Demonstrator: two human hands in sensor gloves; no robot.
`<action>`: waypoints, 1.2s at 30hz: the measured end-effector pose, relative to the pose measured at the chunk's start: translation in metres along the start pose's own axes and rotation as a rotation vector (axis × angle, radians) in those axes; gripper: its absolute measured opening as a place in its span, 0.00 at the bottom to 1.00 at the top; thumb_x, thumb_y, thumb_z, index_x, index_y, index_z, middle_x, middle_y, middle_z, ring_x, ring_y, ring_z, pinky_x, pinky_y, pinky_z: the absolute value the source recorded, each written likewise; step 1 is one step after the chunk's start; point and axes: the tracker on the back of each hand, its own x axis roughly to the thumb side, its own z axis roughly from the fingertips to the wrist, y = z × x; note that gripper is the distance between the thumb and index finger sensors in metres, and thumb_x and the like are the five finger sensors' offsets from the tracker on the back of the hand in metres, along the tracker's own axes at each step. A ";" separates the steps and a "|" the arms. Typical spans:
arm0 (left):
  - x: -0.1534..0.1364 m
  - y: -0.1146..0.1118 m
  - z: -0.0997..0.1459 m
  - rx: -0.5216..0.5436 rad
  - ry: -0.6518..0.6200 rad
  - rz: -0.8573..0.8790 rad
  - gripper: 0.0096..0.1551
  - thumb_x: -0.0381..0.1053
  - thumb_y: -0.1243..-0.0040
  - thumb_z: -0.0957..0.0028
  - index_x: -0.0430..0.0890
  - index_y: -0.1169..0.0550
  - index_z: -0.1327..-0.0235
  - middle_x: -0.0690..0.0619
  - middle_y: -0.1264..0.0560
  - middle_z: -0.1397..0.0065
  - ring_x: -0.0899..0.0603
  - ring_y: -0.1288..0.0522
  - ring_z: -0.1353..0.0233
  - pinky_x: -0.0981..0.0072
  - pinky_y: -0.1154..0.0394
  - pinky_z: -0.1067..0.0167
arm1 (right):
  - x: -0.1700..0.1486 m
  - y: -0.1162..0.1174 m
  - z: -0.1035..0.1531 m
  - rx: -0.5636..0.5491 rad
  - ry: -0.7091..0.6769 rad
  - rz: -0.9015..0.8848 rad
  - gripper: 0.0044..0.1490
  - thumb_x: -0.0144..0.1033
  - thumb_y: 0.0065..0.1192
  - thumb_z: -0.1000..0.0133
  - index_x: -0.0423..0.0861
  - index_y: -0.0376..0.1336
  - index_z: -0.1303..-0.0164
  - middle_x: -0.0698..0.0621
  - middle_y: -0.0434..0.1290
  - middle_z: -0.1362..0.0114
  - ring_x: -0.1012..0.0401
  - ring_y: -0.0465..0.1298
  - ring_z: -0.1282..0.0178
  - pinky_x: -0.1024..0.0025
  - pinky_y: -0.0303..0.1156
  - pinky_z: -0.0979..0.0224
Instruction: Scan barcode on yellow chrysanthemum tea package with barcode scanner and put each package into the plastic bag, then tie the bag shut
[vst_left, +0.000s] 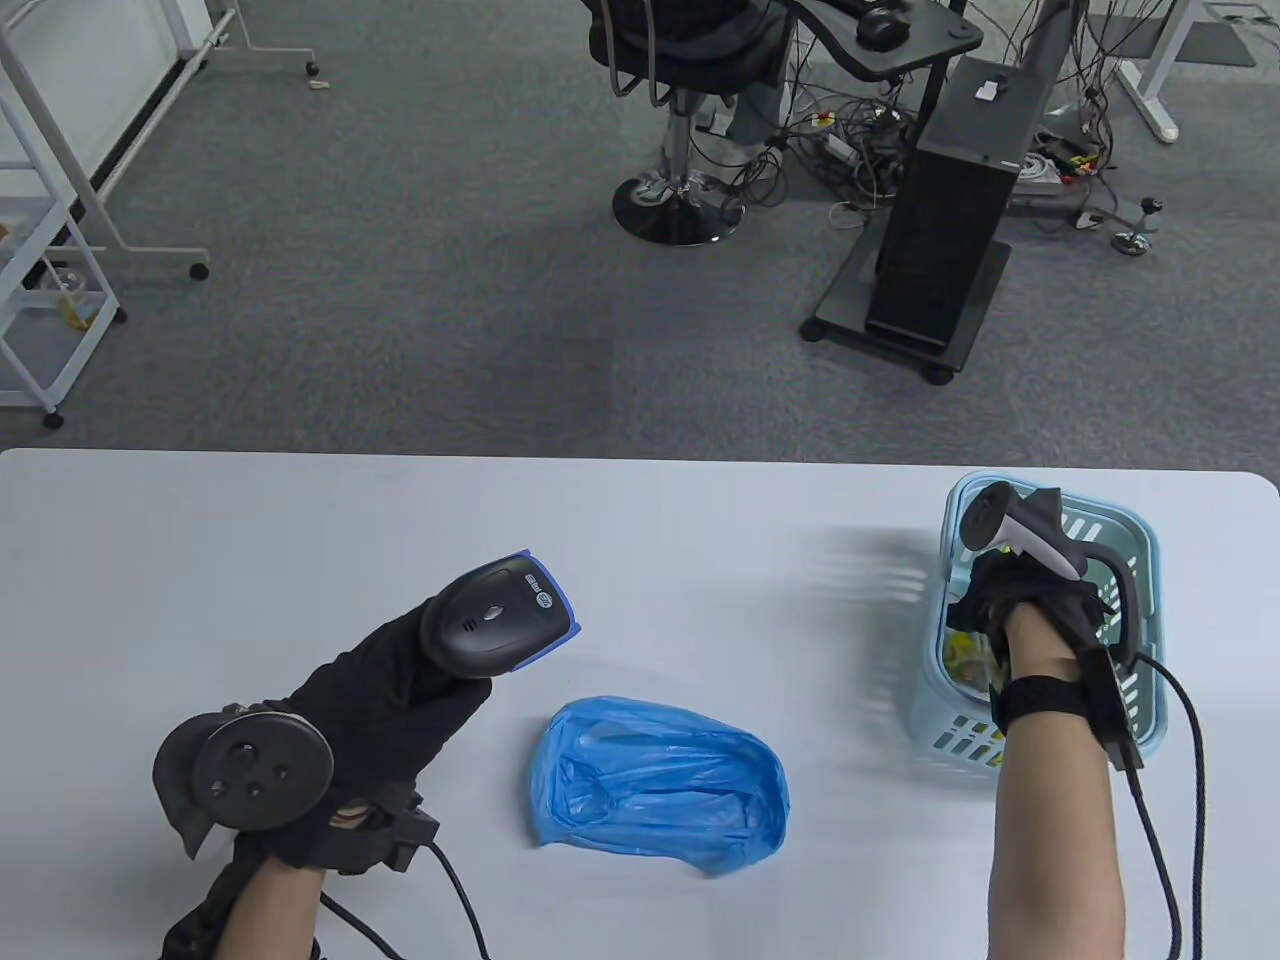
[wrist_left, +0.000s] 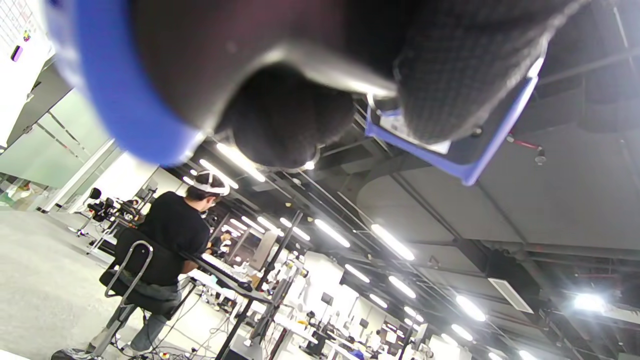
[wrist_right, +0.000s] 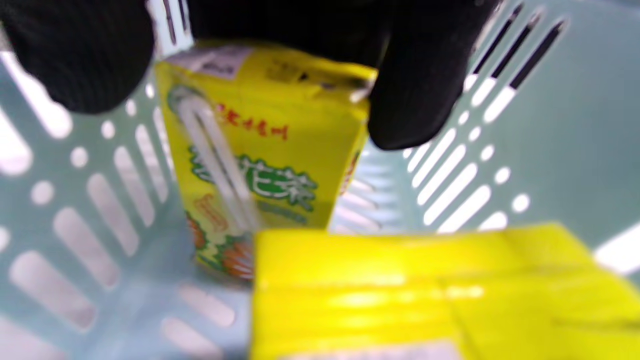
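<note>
Two gloved hands — left hand (vst_left: 380, 690) gripping scanner (vst_left: 500, 620) above table (vst_left: 250, 560), right hand (vst_left: 1010, 610) in basket (vst_left: 1145, 640) pinching upright carton (wrist_right: 260, 165), second carton (wrist_right: 400, 290) beside — bag (vst_left: 660, 785) flat between.

White table (vst_left: 250, 540), blue bag (vst_left: 660, 785), basket (vst_left: 1145, 560)

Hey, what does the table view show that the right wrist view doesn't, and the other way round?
Only the table view shows the left hand gripping the black barcode scanner with blue trim, the crumpled blue plastic bag lying on the white table, and the office floor beyond.

Only the right wrist view shows the fingers pinching the top of an upright yellow chrysanthemum tea carton, with a second yellow carton lying in front of it.

Both show the right hand reaching inside the pale blue slotted plastic basket.
</note>
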 end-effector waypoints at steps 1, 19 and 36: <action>0.000 0.001 0.000 -0.003 -0.001 -0.002 0.34 0.63 0.28 0.50 0.57 0.25 0.30 0.52 0.17 0.37 0.48 0.11 0.48 0.56 0.16 0.52 | 0.000 0.001 -0.001 0.016 0.006 0.007 0.49 0.58 0.66 0.59 0.51 0.56 0.29 0.48 0.64 0.24 0.53 0.70 0.23 0.56 0.83 0.38; 0.009 0.012 0.003 -0.014 -0.034 0.003 0.36 0.64 0.27 0.51 0.57 0.26 0.29 0.52 0.14 0.41 0.48 0.10 0.50 0.56 0.15 0.55 | 0.002 -0.028 0.055 -0.253 -0.090 -0.073 0.37 0.45 0.60 0.54 0.51 0.59 0.32 0.46 0.65 0.27 0.49 0.67 0.24 0.43 0.73 0.34; 0.038 0.004 0.005 -0.079 -0.144 -0.068 0.38 0.55 0.26 0.49 0.50 0.30 0.26 0.53 0.19 0.38 0.50 0.13 0.49 0.53 0.18 0.49 | -0.035 -0.084 0.204 -0.701 -0.380 -0.434 0.36 0.52 0.63 0.57 0.54 0.65 0.36 0.50 0.72 0.31 0.52 0.73 0.30 0.49 0.78 0.39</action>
